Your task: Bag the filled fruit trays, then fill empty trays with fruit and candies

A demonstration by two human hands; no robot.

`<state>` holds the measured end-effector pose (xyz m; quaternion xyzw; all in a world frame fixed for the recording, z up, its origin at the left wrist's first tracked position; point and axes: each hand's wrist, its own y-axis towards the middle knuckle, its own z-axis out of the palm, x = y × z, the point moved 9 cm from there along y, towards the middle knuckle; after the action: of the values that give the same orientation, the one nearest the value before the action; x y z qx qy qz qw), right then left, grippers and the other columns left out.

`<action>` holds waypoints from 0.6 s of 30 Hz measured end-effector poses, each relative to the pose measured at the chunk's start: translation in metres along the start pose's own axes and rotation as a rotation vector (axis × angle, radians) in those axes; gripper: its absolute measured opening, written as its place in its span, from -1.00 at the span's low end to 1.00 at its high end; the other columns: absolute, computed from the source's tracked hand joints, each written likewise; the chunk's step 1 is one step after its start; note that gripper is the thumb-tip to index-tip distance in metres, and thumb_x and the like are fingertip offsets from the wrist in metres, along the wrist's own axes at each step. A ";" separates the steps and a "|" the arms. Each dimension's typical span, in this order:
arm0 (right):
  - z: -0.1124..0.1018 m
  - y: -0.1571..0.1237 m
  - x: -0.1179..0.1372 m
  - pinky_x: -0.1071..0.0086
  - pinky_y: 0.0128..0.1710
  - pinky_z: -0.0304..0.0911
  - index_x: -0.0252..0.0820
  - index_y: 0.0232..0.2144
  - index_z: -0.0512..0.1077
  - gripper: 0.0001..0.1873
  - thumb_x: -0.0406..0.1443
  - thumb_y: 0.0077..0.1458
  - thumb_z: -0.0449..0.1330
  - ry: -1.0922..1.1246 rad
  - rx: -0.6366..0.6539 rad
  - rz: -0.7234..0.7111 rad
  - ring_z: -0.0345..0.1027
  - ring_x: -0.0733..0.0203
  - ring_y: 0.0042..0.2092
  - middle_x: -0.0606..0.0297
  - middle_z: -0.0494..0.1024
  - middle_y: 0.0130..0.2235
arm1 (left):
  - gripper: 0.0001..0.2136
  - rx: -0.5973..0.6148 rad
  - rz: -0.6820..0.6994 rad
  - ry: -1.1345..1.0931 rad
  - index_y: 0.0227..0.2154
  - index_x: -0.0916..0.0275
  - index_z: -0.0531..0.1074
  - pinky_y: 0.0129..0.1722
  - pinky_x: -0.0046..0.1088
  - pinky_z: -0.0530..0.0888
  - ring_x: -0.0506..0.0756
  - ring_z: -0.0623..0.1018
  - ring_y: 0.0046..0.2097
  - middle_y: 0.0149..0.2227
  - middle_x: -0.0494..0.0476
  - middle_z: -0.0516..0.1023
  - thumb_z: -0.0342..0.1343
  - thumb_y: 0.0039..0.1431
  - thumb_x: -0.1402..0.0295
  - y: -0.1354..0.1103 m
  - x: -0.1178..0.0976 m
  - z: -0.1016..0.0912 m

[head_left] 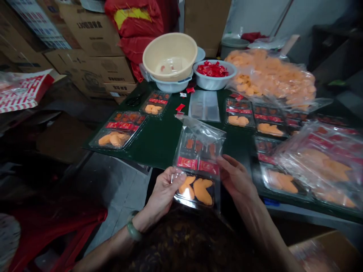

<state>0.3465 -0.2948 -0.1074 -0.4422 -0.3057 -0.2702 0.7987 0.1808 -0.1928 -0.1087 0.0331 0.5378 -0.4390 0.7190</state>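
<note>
Between my hands is a black food tray [196, 172] inside a clear plastic bag [207, 130], held over the table's front edge. The tray carries orange fish-shaped pieces, red packets and small reddish-brown items. My left hand [165, 189] grips its lower left side, thumb on top. My right hand [236, 175] holds the bag along its right edge, fingers partly hidden behind. The bag's upper end is crumpled and extends past the tray. Beyond it lies a stack of flat clear bags [204, 105]. To the left rest two filled trays [117, 130].
A cream basin [170, 56] and a white basin of red packets [214, 74] stand at the back. A large bag of orange pieces [272, 75] lies at back right. Filled trays and bagged trays [326, 162] crowd the right. Black scissors [133, 100] lie at left; cardboard boxes [93, 49] are stacked behind.
</note>
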 end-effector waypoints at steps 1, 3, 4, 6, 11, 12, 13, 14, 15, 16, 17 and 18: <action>0.004 -0.001 -0.002 0.44 -0.56 0.32 -0.18 -0.41 0.38 -0.53 -0.37 -0.47 0.46 0.004 0.041 0.035 0.39 0.27 -0.50 0.36 0.52 -0.51 | -0.71 0.000 -0.009 0.004 -0.41 0.23 0.34 -0.47 -0.55 0.41 -0.06 0.44 -0.50 -0.50 -0.05 0.45 0.31 -0.14 0.25 -0.001 -0.001 -0.001; 0.010 -0.004 -0.005 0.46 -0.55 0.33 -0.24 -0.46 0.42 -0.58 -0.38 -0.48 0.46 0.001 0.106 0.067 0.38 0.30 -0.53 0.34 0.54 -0.53 | -0.70 0.049 -0.090 0.041 -0.42 0.25 0.37 -0.51 -0.55 0.40 -0.05 0.44 -0.54 -0.52 -0.01 0.47 0.32 -0.16 0.23 -0.005 0.000 -0.002; 0.010 -0.006 -0.005 0.48 -0.54 0.33 -0.25 -0.46 0.44 -0.59 -0.38 -0.49 0.46 -0.002 0.128 0.064 0.38 0.31 -0.54 0.33 0.55 -0.52 | -0.69 0.090 -0.151 0.067 -0.43 0.27 0.40 -0.53 -0.54 0.40 -0.04 0.44 -0.56 -0.53 0.02 0.48 0.32 -0.16 0.20 -0.007 0.002 -0.003; 0.008 -0.013 -0.006 0.49 -0.51 0.34 -0.26 -0.41 0.46 -0.57 -0.38 -0.48 0.46 -0.016 0.154 0.053 0.40 0.33 -0.52 0.30 0.58 -0.49 | -0.63 0.173 -0.258 0.094 -0.43 0.33 0.44 -0.54 -0.51 0.41 -0.01 0.45 -0.56 -0.51 0.11 0.52 0.27 -0.13 0.08 -0.011 0.004 -0.006; 0.000 -0.033 -0.021 0.51 -0.53 0.31 -0.25 -0.36 0.45 -0.56 -0.33 -0.40 0.46 -0.070 0.194 0.095 0.39 0.34 -0.53 0.33 0.57 -0.49 | -0.57 0.108 -0.254 0.049 -0.42 0.39 0.50 -0.42 -0.43 0.46 0.08 0.53 -0.45 -0.46 0.25 0.57 0.16 -0.03 0.01 -0.001 -0.007 -0.013; -0.001 -0.037 -0.023 0.51 -0.52 0.30 -0.24 -0.35 0.44 -0.56 -0.32 -0.37 0.45 -0.083 0.213 0.098 0.39 0.34 -0.52 0.34 0.56 -0.48 | -0.61 0.093 -0.243 0.062 -0.45 0.39 0.50 -0.41 -0.43 0.45 0.08 0.52 -0.47 -0.49 0.23 0.56 0.19 -0.03 0.06 -0.002 -0.008 -0.011; -0.001 -0.042 -0.024 0.50 -0.50 0.31 -0.22 -0.32 0.42 -0.56 -0.30 -0.32 0.44 -0.106 0.238 0.097 0.41 0.32 -0.49 0.33 0.57 -0.45 | -0.65 0.088 -0.235 0.078 -0.48 0.39 0.50 -0.42 -0.45 0.45 0.07 0.52 -0.49 -0.53 0.20 0.55 0.21 -0.04 0.10 -0.004 -0.008 -0.008; -0.001 -0.047 -0.026 0.48 -0.45 0.32 -0.20 -0.27 0.40 -0.57 -0.27 -0.26 0.41 -0.150 0.276 0.099 0.43 0.30 -0.44 0.32 0.57 -0.41 | -0.67 0.095 -0.237 0.096 -0.49 0.39 0.50 -0.42 -0.46 0.44 0.05 0.50 -0.50 -0.55 0.17 0.54 0.23 -0.04 0.13 -0.010 -0.007 -0.005; -0.001 -0.053 -0.028 0.45 -0.39 0.34 -0.19 -0.23 0.38 -0.58 -0.24 -0.19 0.38 -0.211 0.329 0.114 0.45 0.27 -0.39 0.30 0.58 -0.36 | -0.68 0.110 -0.246 0.115 -0.50 0.38 0.50 -0.44 -0.48 0.42 0.04 0.49 -0.51 -0.55 0.15 0.53 0.24 -0.05 0.15 -0.017 -0.006 -0.003; -0.001 -0.060 -0.031 0.41 -0.33 0.34 -0.18 -0.20 0.36 -0.58 -0.21 -0.13 0.35 -0.284 0.402 0.142 0.46 0.24 -0.33 0.27 0.58 -0.32 | -0.69 0.124 -0.258 0.132 -0.49 0.38 0.51 -0.44 -0.51 0.41 0.02 0.49 -0.50 -0.54 0.14 0.54 0.24 -0.05 0.15 -0.026 -0.004 -0.003; -0.001 -0.067 -0.036 0.36 -0.26 0.34 -0.18 -0.18 0.35 -0.59 -0.18 -0.09 0.32 -0.365 0.489 0.185 0.47 0.20 -0.27 0.24 0.57 -0.28 | -0.70 0.133 -0.276 0.152 -0.49 0.37 0.51 -0.45 -0.54 0.39 0.00 0.48 -0.49 -0.52 0.12 0.54 0.25 -0.06 0.16 -0.035 -0.002 -0.005; -0.002 -0.075 -0.042 0.31 -0.21 0.34 -0.19 -0.18 0.35 -0.60 -0.14 -0.06 0.29 -0.457 0.579 0.232 0.46 0.15 -0.22 0.20 0.57 -0.25 | -0.71 0.135 -0.295 0.179 -0.49 0.36 0.51 -0.47 -0.58 0.36 -0.01 0.46 -0.49 -0.51 0.11 0.54 0.25 -0.06 0.17 -0.043 0.000 -0.008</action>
<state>0.2668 -0.3245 -0.0983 -0.2789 -0.4874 0.0251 0.8271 0.1457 -0.2146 -0.0934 0.0411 0.5680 -0.5700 0.5923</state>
